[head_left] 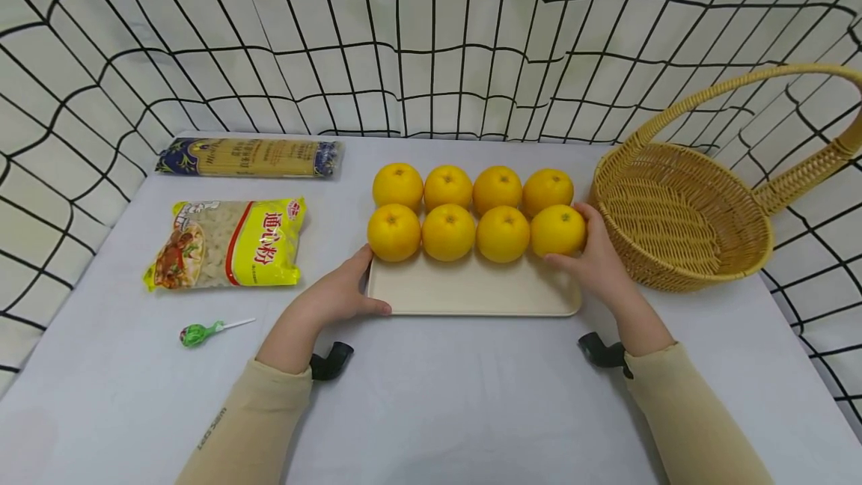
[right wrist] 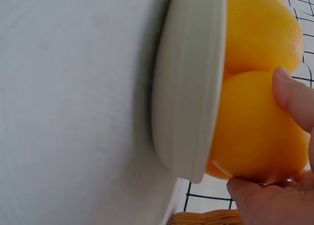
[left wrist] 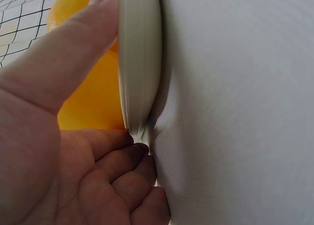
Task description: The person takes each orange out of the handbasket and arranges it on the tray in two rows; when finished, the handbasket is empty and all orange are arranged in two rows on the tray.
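Several oranges (head_left: 503, 233) stand in two rows on a cream rectangular tray (head_left: 471, 290), covering its back part. My left hand (head_left: 340, 292) grips the tray's left front corner. In the left wrist view its thumb (left wrist: 64, 58) lies against the rim, and the fingers (left wrist: 127, 161) curl at the corner, tips right at the tray's edge. My right hand (head_left: 599, 257) holds the front-row orange at the right end (head_left: 558, 230), with the thumb (right wrist: 294, 97) on its near side and the other fingers round its outer side.
A wicker basket (head_left: 680, 275) with a tall handle stands close right of the tray. Left lie a pack of dried noodles (head_left: 249, 157), a yellow bag of pasta (head_left: 229, 244) and a green lollipop (head_left: 197, 334). Black netting (head_left: 433, 51) borders the white table's back and sides.
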